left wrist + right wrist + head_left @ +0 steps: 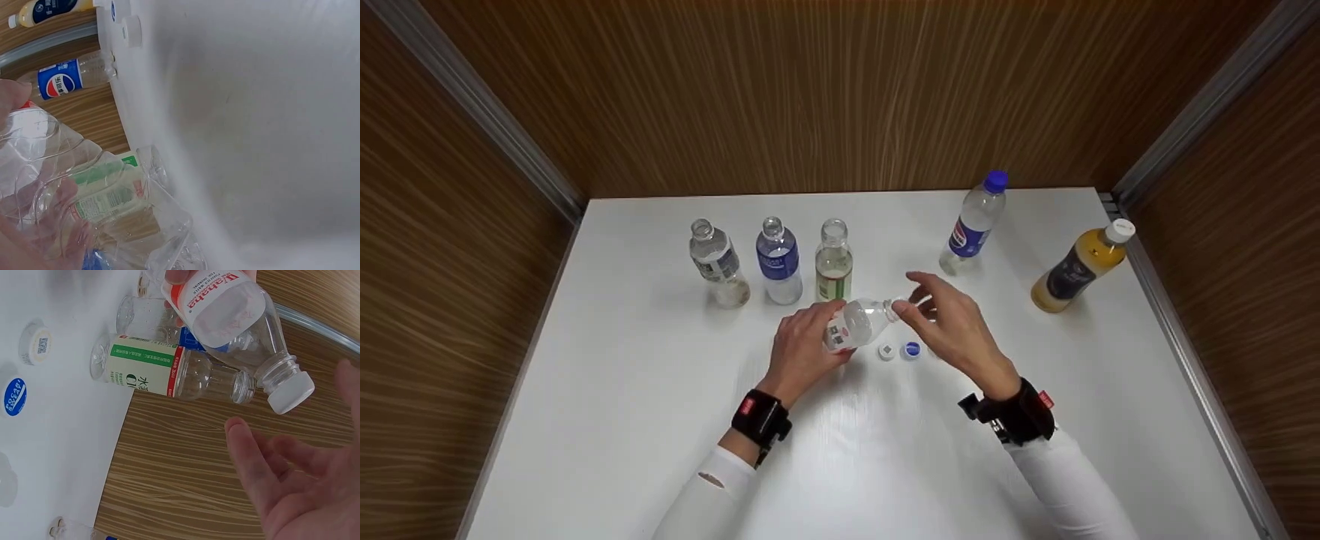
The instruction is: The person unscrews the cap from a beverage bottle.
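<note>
My left hand [808, 346] grips a clear Wahaha water bottle [225, 312] by its body, fingers wrapped round it. The bottle lies tilted, its neck toward the right, and a white cap [291, 392] sits on its mouth. Close by that cap is my right hand [956, 330], thumb and fingers spread with a gap to the cap in the right wrist view. Just behind the held bottle stands an uncapped bottle with a green and cream label [146, 365]. On the table below the hands lie a white cap [887, 351] and a blue-and-white cap [912, 350].
Farther left stand an uncapped blue-labelled bottle [778, 262] and another uncapped clear bottle [720, 262]. To the right are a Pepsi bottle [971, 229] with a blue cap and a bottle of yellow drink [1076, 270] with a white cap. Wood-grain panels [840, 97] enclose the white table [660, 435].
</note>
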Available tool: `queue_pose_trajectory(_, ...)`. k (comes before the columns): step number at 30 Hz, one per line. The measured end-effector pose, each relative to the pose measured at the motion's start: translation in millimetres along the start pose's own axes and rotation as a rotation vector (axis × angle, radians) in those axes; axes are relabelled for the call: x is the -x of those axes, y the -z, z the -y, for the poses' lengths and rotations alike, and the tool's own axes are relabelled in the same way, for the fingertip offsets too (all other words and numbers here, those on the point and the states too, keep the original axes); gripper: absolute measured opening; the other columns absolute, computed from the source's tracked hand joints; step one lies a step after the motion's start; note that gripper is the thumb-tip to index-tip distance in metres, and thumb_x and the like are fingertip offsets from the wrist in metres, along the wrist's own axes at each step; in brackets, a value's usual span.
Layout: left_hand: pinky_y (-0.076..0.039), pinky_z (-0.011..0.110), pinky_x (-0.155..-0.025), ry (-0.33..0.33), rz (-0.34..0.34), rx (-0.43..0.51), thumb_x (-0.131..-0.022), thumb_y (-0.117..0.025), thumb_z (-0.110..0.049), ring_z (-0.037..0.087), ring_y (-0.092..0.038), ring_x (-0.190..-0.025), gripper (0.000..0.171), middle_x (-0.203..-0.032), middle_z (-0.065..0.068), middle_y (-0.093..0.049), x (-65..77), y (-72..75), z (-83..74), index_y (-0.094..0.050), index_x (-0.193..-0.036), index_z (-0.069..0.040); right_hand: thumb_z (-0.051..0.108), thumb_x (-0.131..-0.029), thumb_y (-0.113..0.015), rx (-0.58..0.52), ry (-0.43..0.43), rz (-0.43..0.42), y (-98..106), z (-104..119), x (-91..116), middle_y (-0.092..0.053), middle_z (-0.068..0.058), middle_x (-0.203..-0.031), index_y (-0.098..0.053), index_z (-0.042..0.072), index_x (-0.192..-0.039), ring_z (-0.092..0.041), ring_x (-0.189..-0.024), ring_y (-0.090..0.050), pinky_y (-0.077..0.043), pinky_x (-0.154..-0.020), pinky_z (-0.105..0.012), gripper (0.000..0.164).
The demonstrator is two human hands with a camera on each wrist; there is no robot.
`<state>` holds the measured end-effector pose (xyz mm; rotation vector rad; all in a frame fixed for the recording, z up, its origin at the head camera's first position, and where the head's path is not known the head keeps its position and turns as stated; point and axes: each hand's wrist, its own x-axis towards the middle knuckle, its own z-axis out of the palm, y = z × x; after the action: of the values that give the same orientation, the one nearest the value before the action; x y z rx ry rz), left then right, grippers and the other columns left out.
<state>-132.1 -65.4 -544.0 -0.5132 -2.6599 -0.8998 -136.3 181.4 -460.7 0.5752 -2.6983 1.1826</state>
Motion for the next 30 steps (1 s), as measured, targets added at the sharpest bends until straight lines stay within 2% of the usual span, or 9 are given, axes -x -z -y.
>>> queue_pose_trajectory(4, -0.051, 0.044, -0.089, -0.01, 0.001, -0.021, -0.07, -0.096, -0.033, 0.024, -0.067, -0.108, 0.077, -0.123, 0.003, -0.07, -0.3, -1.2, 0.1, -0.061, -0.137, -0.016, 0.042, -0.101, -0.066, 0.078, -0.028, -0.014, -3.3, 3.5, -2.2, -0.074, -0.004, -0.082, -0.072, 0.001, -0.117, -0.015, -0.069, -0.07, -0.057, -0.063, -0.038, 0.045)
queue_pose_trajectory(7, -0.05, 0.045, -0.091, -0.007, 0.011, -0.022, -0.071, -0.096, -0.032, 0.025, -0.066, -0.11, 0.077, -0.126, 0.003, -0.069, 0.1, -2.0, -0.5, -0.061, -0.137, -0.016, 0.039, -0.1, -0.069, 0.089, -0.02, -0.017, -4.5, 3.2, -2.3, -0.071, -0.001, -0.076, -0.075, 0.0, -0.108, -0.011, -0.064, -0.064, -0.053, -0.058, -0.032, 0.04)
queue_pose_trajectory(11, -0.05, 0.046, -0.092, 0.006, 0.025, -0.02, -0.072, -0.096, -0.032, 0.026, -0.066, -0.112, 0.076, -0.128, 0.004, -0.069, 0.8, -1.7, -1.5, -0.061, -0.138, -0.016, 0.033, -0.1, -0.071, 0.074, 0.001, 0.002, -4.3, 1.2, -1.5, -0.068, 0.0, -0.076, -0.074, -0.001, -0.109, -0.01, -0.063, -0.058, -0.049, -0.057, -0.029, 0.035)
queue_pose_trajectory(20, -0.051, 0.045, -0.091, 0.012, 0.032, -0.009, -0.073, -0.095, -0.034, 0.025, -0.066, -0.111, 0.075, -0.126, 0.004, -0.069, 2.6, -2.6, -1.4, -0.061, -0.138, -0.016, 0.018, -0.096, -0.076, -0.052, 0.099, 0.057, -1.3, -4.0, 0.9, -0.066, -0.004, -0.093, -0.069, -0.002, -0.119, -0.013, -0.082, -0.066, -0.061, -0.075, -0.033, 0.031)
queue_pose_trajectory(30, -0.051, 0.045, -0.089, 0.035, 0.031, 0.035, -0.07, -0.096, -0.031, 0.025, -0.067, -0.111, 0.075, -0.127, 0.003, -0.07, 3.5, -3.8, 0.2, -0.063, -0.136, -0.017, 0.013, -0.098, -0.073, -0.175, 0.15, 0.143, 2.3, -6.3, 1.6, -0.066, -0.01, -0.116, -0.065, 0.003, -0.127, -0.025, -0.098, -0.07, -0.06, -0.088, -0.036, 0.031)
